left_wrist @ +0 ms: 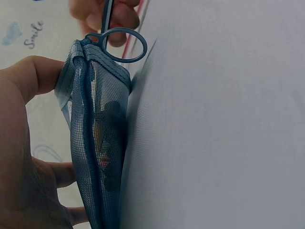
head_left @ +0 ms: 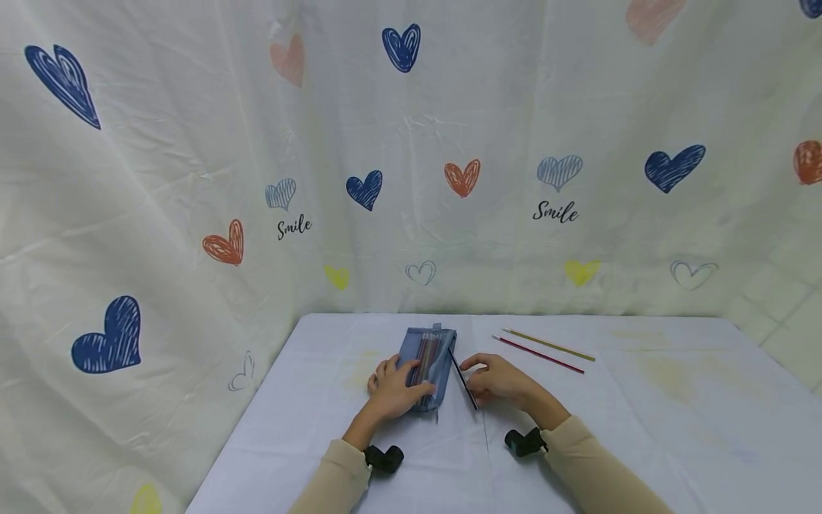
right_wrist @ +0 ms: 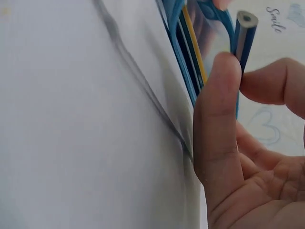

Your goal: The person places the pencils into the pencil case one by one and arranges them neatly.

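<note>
A blue mesh pencil case [head_left: 442,371] lies on the table, with several pencils [head_left: 427,355] showing inside. My left hand [head_left: 393,391] spans the case and holds it, thumb toward its right side; in the left wrist view the thumb [left_wrist: 43,76] is at the zipped edge. A ring pull [left_wrist: 143,45] hangs at the case's end. My right hand [head_left: 497,380] pinches a dark blue pencil [right_wrist: 245,38] between thumb and forefinger. That pencil slants along the case's right side, its far end at the opening and its flat end toward me.
To the right of the case lie a red pencil [head_left: 539,353] and a yellow pencil [head_left: 552,344], nearly parallel. White cloth covers the table [head_left: 642,428]. A heart-printed curtain [head_left: 411,128] hangs behind it. Small black cameras [head_left: 385,459] are strapped to both wrists.
</note>
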Motion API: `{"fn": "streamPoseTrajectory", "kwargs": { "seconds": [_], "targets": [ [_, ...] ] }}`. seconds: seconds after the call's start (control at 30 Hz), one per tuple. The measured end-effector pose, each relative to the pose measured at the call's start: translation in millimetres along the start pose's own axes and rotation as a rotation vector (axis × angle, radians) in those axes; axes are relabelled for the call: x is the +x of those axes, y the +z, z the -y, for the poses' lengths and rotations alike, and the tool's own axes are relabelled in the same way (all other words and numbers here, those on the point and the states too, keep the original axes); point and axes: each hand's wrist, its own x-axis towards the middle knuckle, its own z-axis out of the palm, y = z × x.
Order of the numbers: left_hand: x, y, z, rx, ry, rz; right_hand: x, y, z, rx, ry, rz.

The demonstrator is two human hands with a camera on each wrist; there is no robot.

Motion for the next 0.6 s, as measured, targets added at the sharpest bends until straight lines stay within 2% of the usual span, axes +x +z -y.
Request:
{"fn": "streamPoseTrajectory", "kwargs": {
  "seconds": [0.3, 0.6],
  "targets": [
    [2.0, 1.2, 1.7, 0.015, -0.003, 0.007, 11, 19, 7, 0.033, 0.070, -0.110],
    [3.4, 1.2, 2.3, 0.021, -0.014, 0.010, 19, 32, 19, 0.047, 0.111, -0.161]
  ]
}}
